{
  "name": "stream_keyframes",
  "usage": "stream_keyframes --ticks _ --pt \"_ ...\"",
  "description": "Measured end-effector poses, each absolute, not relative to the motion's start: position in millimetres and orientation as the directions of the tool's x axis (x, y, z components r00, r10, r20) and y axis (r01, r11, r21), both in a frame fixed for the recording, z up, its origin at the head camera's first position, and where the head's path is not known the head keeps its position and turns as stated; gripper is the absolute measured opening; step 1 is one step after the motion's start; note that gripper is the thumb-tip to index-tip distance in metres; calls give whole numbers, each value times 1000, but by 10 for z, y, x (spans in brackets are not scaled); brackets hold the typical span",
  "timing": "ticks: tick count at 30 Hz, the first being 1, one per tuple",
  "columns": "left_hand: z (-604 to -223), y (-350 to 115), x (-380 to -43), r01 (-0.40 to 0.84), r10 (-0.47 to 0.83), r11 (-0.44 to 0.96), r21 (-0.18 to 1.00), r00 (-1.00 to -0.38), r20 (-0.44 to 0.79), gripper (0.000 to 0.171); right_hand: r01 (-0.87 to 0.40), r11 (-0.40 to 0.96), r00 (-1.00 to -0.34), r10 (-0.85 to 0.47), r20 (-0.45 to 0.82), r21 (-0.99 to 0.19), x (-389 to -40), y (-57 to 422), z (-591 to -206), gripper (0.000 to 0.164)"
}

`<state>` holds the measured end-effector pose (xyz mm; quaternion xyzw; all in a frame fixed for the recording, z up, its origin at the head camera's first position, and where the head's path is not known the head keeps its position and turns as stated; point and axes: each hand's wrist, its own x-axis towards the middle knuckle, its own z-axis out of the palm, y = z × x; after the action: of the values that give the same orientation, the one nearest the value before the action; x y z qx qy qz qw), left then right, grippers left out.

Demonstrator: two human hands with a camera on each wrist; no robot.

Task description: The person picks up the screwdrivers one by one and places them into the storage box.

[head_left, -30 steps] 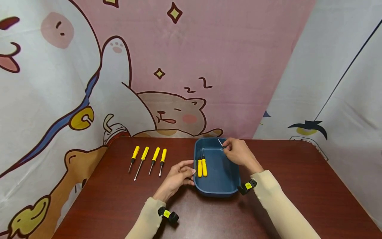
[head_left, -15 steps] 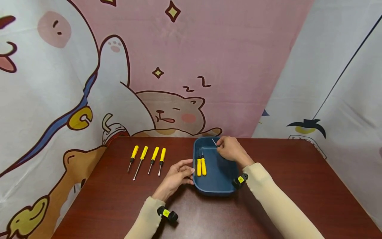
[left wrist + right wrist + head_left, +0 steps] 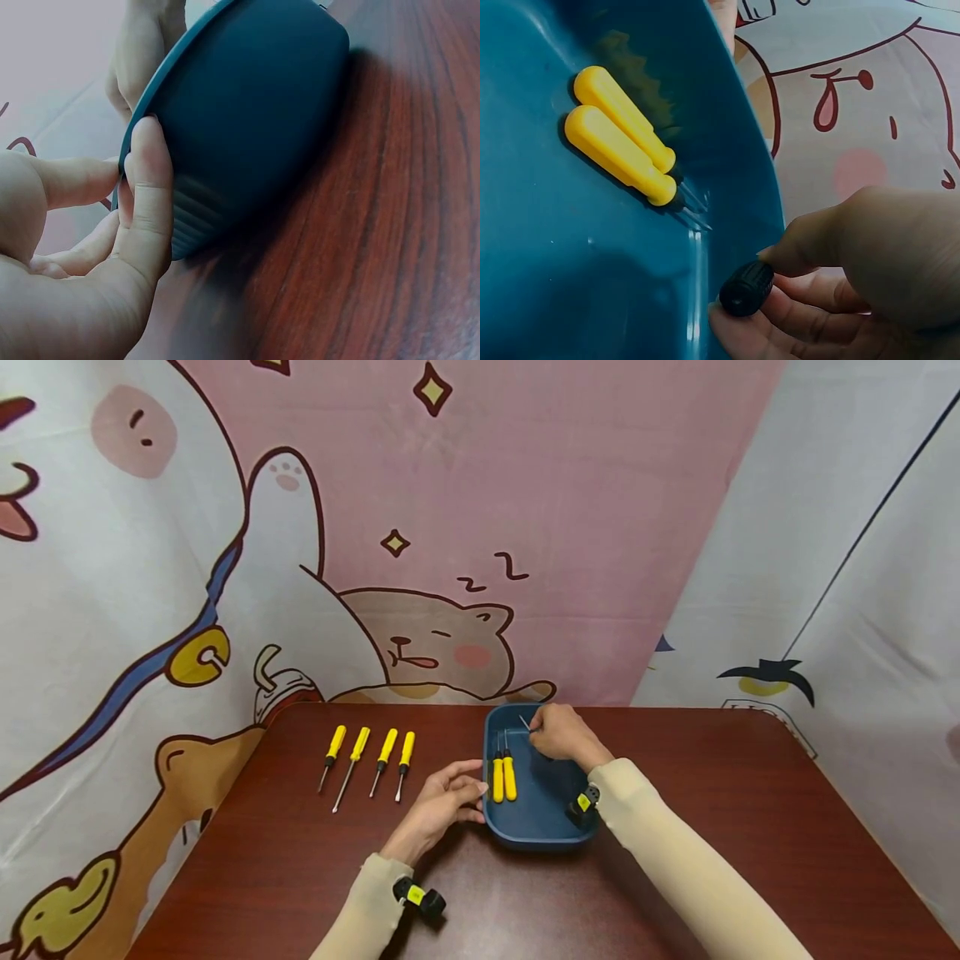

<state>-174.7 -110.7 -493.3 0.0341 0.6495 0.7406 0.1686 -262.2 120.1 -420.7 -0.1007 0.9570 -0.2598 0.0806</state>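
Observation:
My left hand point(image 3: 441, 802) grips the left rim of a blue plastic tray point(image 3: 538, 842), thumb and fingers on both sides of it. Over the far part of the tray, my right hand point(image 3: 561, 733) pinches a small screwdriver point(image 3: 746, 289) by its black handle. Its thin metal shaft shows past the fingertips in the head view, pointing away and to the left. Two yellow-handled screwdrivers point(image 3: 615, 154) lie side by side along the tray's left wall, shafts toward the far end.
Left of the tray, several yellow-handled screwdrivers point(image 3: 372, 763) lie in a row on the dark wooden table point(image 3: 720, 827). A printed cloth point(image 3: 600, 527) hangs behind the table's far edge. Each wrist wears a small black camera point(image 3: 420, 897).
My right hand has moved left across the tray with the black-handled screwdriver, nearer the two yellow-handled screwdrivers. The left hand keeps its grip on the rim.

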Motion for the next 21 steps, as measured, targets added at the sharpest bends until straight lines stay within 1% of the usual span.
stream_keyframes --ticks 5,6,10,12,15,21 --pt "-4935 -1108 -1744 -206 294 -100 973 -941 -168 49 -139 843 -962 -240 -132 -520 -2650 1164 -4238 4" --pt "-4936 -1108 -1744 -206 295 -101 973 -941 -168 50 -138 843 -961 -241 -136 -520 -2660 1161 -4250 7" --pt "-4939 -1110 -1750 -207 297 -108 972 -940 -168 52 -158 840 -951 -271 -149 -519 -2709 1155 -4304 32" --pt "-4938 -1110 -1751 -210 297 -109 972 -940 -169 52 -167 838 -946 -285 -156 -519 -2726 1154 -4330 40" --pt "-4936 -1110 -1749 -209 295 -107 972 -940 -170 53 -159 841 -942 -286 -176 -517 -2737 1142 -4357 45" --pt "-4952 -1106 -1750 -197 294 -112 974 -943 -157 53 -111 856 -935 -263 -239 -505 -2772 1088 -4411 46"
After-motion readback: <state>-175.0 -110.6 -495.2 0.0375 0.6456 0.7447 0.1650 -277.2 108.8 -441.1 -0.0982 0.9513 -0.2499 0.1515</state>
